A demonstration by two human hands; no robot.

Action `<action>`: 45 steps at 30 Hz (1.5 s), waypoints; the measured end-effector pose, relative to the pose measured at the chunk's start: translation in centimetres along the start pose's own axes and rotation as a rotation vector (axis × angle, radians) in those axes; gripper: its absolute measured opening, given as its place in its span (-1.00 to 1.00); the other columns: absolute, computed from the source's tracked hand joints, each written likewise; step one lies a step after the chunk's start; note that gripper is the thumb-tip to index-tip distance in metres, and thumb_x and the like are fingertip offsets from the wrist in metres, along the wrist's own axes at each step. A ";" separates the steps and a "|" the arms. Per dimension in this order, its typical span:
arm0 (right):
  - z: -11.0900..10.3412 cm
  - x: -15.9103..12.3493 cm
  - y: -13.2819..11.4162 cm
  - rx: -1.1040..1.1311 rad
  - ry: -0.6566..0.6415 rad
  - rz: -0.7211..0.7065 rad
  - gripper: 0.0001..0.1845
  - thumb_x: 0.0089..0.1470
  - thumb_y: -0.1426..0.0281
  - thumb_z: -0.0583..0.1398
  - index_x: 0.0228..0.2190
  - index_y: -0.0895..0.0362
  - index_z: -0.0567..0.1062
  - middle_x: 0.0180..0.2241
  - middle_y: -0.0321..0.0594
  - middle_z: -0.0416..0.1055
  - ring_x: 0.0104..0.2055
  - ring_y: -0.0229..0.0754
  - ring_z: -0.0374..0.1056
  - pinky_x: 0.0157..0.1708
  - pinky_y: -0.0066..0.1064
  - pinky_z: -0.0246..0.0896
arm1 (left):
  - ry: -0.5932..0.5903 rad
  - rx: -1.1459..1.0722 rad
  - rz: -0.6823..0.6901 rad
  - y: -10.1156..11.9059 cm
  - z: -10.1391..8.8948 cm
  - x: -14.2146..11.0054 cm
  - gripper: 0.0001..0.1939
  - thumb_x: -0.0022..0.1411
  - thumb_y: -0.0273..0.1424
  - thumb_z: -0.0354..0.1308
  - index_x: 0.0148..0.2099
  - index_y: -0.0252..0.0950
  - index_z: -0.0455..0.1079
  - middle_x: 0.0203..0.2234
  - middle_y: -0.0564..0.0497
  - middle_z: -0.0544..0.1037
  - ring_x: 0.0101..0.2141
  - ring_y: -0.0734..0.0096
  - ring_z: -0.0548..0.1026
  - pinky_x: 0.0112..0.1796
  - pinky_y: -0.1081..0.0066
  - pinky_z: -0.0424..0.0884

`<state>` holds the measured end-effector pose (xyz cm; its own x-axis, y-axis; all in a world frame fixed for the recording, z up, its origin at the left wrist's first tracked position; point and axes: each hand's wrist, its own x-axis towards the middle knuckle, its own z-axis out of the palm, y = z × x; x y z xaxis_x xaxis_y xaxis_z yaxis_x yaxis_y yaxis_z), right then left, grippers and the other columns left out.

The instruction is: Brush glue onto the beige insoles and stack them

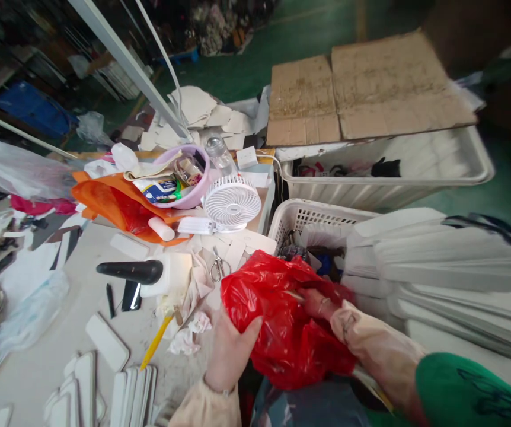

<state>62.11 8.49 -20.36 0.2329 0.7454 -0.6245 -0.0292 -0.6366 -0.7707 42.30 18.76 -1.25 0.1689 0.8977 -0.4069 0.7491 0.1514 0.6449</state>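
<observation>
A crumpled red plastic bag is at the table's right edge, bulging toward me. My left hand grips the bag's near left side, thumb on top and fingers behind the film. Among the folds on the bag's right side is my right hand, its fingers mostly covered by red film. A thin pale edge shows beside those fingers, too small to name. Small scissors lie on the table just beyond the bag. Crumpled tissue lies left of my left hand.
A white fan and a lilac basin stand behind. At the right are a white crate, stacked pale panels and cardboard over a bin. A glue brush and white strips lie left.
</observation>
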 end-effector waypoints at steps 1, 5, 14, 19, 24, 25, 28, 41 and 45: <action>-0.3 -0.2 -0.1 -0.016 -0.003 0.017 -0.77 0.12 0.28 0.24 -0.25 0.20 0.48 -0.27 -0.24 0.44 -0.26 -0.18 0.41 -0.27 -0.32 0.36 | 0.012 0.140 0.053 0.4 0.5 0.8 -0.41 0.05 -0.33 0.22 0.13 -0.36 0.22 -0.09 -0.22 0.52 -0.07 0.06 0.49 -0.05 0.20 0.37; -2.7 -3.4 -0.6 0.052 0.079 0.006 -0.49 -0.45 0.32 0.47 -0.35 0.15 0.48 -0.43 -0.30 0.47 -0.33 -0.11 0.40 -0.32 -0.34 0.30 | -0.015 0.523 0.187 1.9 2.7 4.5 -0.46 0.12 -0.49 0.01 0.18 -0.49 0.13 -0.11 -0.34 0.50 -0.11 0.00 0.50 -0.10 0.18 0.36; -10.8 -14.5 -3.2 0.513 0.238 -0.246 -0.24 -0.56 -0.10 0.33 -0.34 0.16 0.49 -0.44 -0.09 0.52 -0.33 0.05 0.46 -0.29 -0.16 0.37 | -0.154 0.606 0.320 4.5 8.2 9.1 -0.50 0.20 -0.48 -0.05 0.20 -0.39 0.09 -0.04 -0.31 0.46 -0.05 0.08 0.48 -0.11 0.24 0.35; -13.7 -19.1 -4.2 0.771 0.261 -0.406 -0.33 -0.53 0.12 0.43 -0.28 0.14 0.54 -0.44 -0.10 0.55 -0.29 0.09 0.49 -0.27 -0.14 0.42 | -0.173 0.673 0.302 4.2 9.4 9.5 -0.35 0.18 -0.49 -0.04 0.31 -0.34 -0.08 0.00 -0.29 0.43 -0.06 0.06 0.49 -0.09 0.19 0.37; -13.9 -21.0 -4.6 0.832 0.314 -0.415 -0.34 -0.50 0.19 0.45 -0.23 0.13 0.55 -0.38 -0.07 0.57 -0.24 0.11 0.50 -0.29 -0.15 0.45 | -0.220 0.730 0.279 2.2 9.0 8.6 -0.28 0.19 -0.45 -0.04 0.36 -0.41 -0.17 0.01 -0.43 0.40 -0.11 -0.13 0.51 -0.12 0.00 0.38; -13.6 -21.0 -4.7 0.841 0.308 -0.407 -0.34 -0.50 0.19 0.44 -0.23 0.13 0.55 -0.38 -0.07 0.57 -0.24 0.11 0.50 -0.29 -0.15 0.45 | -0.232 0.730 0.272 1.7 8.9 8.1 -0.27 0.19 -0.43 -0.03 0.36 -0.41 -0.16 -0.02 -0.44 0.42 -0.15 -0.14 0.52 -0.14 -0.03 0.39; -13.0 -20.9 -4.6 0.840 0.274 -0.372 -0.35 -0.50 0.16 0.43 -0.25 0.14 0.55 -0.41 -0.06 0.57 -0.26 0.13 0.50 -0.30 -0.13 0.45 | -0.234 0.696 0.289 0.7 8.7 6.5 -0.21 0.13 -0.49 0.04 0.37 -0.39 -0.16 -0.01 -0.44 0.42 -0.12 -0.17 0.51 -0.09 -0.07 0.37; -4.2 -15.7 -12.5 0.268 0.158 -0.310 -0.34 -0.48 0.27 0.46 -0.24 0.17 0.44 -0.32 -0.20 0.49 -0.33 -0.14 0.36 -0.31 -0.33 0.30 | -0.660 -0.788 0.284 4.0 4.8 -5.9 -0.03 -0.18 -0.02 0.38 0.23 -0.27 0.15 0.10 -0.23 0.40 0.10 -0.01 0.36 0.09 0.10 0.29; 1.5 -15.4 -16.0 -0.069 0.140 -0.298 -0.53 -0.12 0.25 0.30 -0.16 0.20 0.40 -0.29 -0.13 0.46 -0.29 -0.09 0.36 -0.25 -0.25 0.27 | -0.223 -0.748 0.069 0.5 3.9 -6.2 -0.38 -0.08 -0.13 0.32 0.02 -0.29 0.38 -0.22 -0.12 0.57 -0.14 0.10 0.52 -0.06 0.15 0.42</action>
<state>57.50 7.47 1.44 0.3529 0.8692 -0.3463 0.1251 -0.4106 -0.9032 44.11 11.70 -0.96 0.3831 0.8232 -0.4190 0.1148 0.4077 0.9059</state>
